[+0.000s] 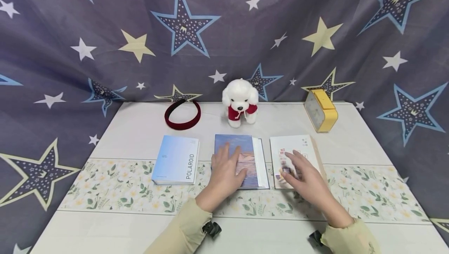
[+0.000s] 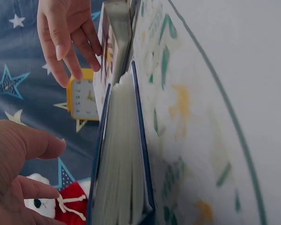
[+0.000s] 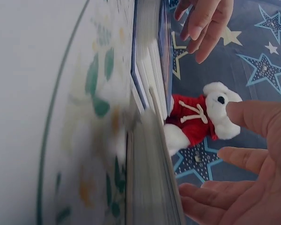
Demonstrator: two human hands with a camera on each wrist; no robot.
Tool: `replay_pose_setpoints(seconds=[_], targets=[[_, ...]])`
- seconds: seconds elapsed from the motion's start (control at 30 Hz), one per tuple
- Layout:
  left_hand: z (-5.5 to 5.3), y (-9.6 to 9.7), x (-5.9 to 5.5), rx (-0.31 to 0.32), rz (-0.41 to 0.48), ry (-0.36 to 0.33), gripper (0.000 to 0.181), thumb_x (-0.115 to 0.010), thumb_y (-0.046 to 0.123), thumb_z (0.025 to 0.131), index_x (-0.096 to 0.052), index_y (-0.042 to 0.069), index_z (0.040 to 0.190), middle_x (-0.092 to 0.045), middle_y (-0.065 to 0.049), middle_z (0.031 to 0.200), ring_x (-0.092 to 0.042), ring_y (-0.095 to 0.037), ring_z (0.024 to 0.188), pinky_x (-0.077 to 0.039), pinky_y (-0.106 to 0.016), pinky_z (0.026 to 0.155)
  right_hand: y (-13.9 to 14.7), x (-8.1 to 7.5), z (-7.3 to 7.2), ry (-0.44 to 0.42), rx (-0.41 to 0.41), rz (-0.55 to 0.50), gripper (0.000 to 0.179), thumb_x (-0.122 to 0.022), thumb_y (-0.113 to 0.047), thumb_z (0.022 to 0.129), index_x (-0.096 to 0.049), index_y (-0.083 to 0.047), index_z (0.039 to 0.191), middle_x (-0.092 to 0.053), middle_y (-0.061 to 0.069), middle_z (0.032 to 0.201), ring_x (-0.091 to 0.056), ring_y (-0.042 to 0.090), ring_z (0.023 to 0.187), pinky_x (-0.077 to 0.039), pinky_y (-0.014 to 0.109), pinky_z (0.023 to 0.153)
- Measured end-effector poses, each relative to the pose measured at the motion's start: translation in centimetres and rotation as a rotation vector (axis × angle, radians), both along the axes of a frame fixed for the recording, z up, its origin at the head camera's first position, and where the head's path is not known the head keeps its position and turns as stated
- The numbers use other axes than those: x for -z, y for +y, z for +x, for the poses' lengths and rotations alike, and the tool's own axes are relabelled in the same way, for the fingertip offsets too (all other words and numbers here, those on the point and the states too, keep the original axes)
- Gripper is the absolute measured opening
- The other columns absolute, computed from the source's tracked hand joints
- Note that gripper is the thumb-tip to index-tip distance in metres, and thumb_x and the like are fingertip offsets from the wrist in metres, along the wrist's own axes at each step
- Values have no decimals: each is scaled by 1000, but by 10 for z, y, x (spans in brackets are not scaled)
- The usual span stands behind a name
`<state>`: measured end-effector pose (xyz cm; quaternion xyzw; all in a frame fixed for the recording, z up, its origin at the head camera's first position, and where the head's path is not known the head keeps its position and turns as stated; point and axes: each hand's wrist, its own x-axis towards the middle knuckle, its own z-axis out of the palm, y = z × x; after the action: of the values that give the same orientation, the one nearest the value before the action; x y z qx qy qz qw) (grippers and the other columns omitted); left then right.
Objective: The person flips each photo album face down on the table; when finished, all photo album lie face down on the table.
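Three photo albums lie in a row. My left hand point(image 1: 224, 174) is spread over the middle album point(image 1: 248, 172), whose cover has a blue and pink water scene; white pages show beyond its right side. Over the right album point(image 1: 280, 144), white with small printed pictures, my right hand point(image 1: 310, 183) hovers with fingers apart. The left wrist view shows a gap between my left thumb point(image 2: 44, 143) and the middle album's cover. In the right wrist view my right fingers point(image 3: 246, 159) are loosely extended beside the right album's page edges point(image 3: 150, 178). Neither hand grips anything.
A pale blue album point(image 1: 175, 160) marked POLAROID lies at the left. Behind the row are a dark red headband point(image 1: 182, 125), a white plush dog point(image 1: 240, 94) in a red top, and a yellow clock point(image 1: 326, 115). A starry curtain point(image 1: 217, 4) hangs behind the table.
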<state>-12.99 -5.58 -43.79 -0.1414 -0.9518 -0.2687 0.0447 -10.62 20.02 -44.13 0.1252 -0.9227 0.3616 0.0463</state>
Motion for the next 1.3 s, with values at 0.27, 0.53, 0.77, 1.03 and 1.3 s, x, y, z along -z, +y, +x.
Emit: replay_pose_setpoints(seconds=[0.27, 0.53, 0.77, 1.03, 1.3], targets=[[3, -13, 10, -50, 52, -70, 75, -72, 30, 87, -39, 3, 149, -16, -31, 155, -12, -52, 142, -18, -64, 110, -19, 1, -3, -5, -79, -96, 57, -70, -18, 91, -48, -2, 142, -36, 27, 149, -53, 45, 121, -34, 63, 103], [8, -20, 12, -56, 118, -119, 72, -69, 28, 90, -37, 2, 149, -7, -33, 156, -10, -52, 142, -26, -59, 110, -33, 8, -4, -139, -93, -215, 60, -67, -24, 94, -42, -9, 146, -39, 24, 148, -52, 43, 123, -47, 52, 96], [11, -23, 18, -44, 138, -138, 74, -67, 28, 91, -33, 1, 151, -2, -31, 158, -9, -44, 145, -24, -54, 113, -47, 11, -5, -194, -107, -262, 63, -67, -20, 94, -38, -8, 149, -32, 23, 153, -46, 43, 128, -41, 49, 102], [11, -24, 21, -38, 125, -132, 65, -62, 19, 94, -34, -2, 149, 0, -32, 157, -11, -49, 143, -25, -56, 112, -62, 4, -3, -302, -101, -294, 59, -63, -17, 95, -39, -1, 147, -9, 32, 156, -26, 46, 140, -35, 45, 106], [12, -26, 20, -28, 126, -152, 56, -51, 22, 101, -36, -2, 149, 2, -32, 157, -6, -53, 142, -22, -60, 111, -72, -1, 2, -360, -60, -302, 58, -62, -18, 95, -40, -4, 147, -2, 32, 157, 0, 45, 145, -23, 56, 111]])
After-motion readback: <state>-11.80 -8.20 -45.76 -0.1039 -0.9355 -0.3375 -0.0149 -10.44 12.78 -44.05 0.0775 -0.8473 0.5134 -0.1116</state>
